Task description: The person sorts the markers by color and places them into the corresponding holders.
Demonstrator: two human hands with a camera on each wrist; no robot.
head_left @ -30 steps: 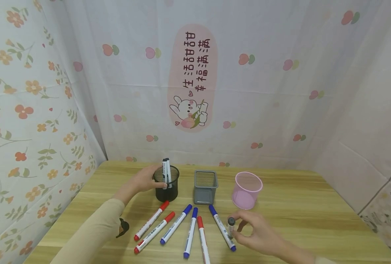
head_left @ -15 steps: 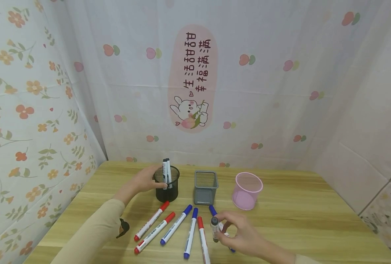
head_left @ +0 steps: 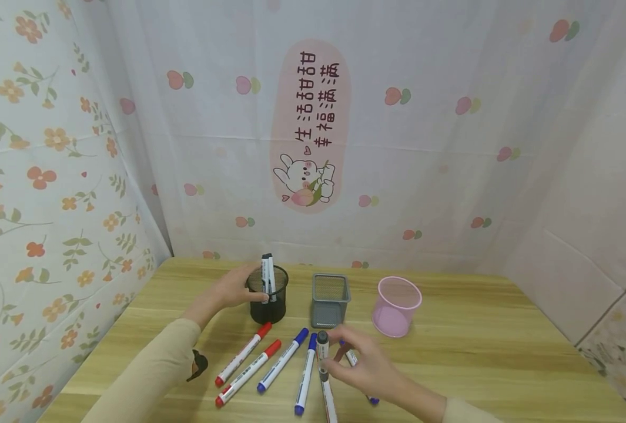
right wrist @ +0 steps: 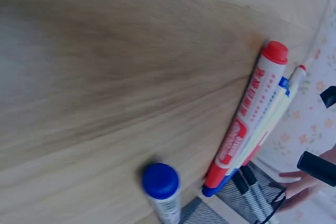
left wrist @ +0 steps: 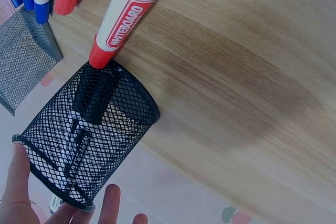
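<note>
In the head view my left hand [head_left: 234, 288] holds the black mesh pen holder [head_left: 268, 310] by its rim, thumb on the near side. Two black-capped markers [head_left: 265, 271] stand in that holder, leaning together. The left wrist view shows my fingers [left wrist: 109, 205] around the rim of the mesh. Between thumb and fingertips, my right hand [head_left: 368, 364] pinches a black-capped whiteboard marker [head_left: 322, 351], roughly upright. This marker overlaps a red-capped marker [head_left: 329, 402] on the table, hiding its cap. A blue-capped marker [head_left: 351, 356] lies partly behind the right hand.
A grey square mesh holder [head_left: 330, 301] and a pink round holder [head_left: 396, 308] stand to the right of the black one. Red markers [head_left: 244, 354] and blue markers [head_left: 283, 360] lie fanned out on the wooden table [head_left: 482, 341]. Printed curtains [head_left: 424, 147] close off the back and sides.
My right hand has moved left with the black-capped marker, from over the rightmost blue marker to over the red one beside it. The left hand has stayed at the black pen holder.
</note>
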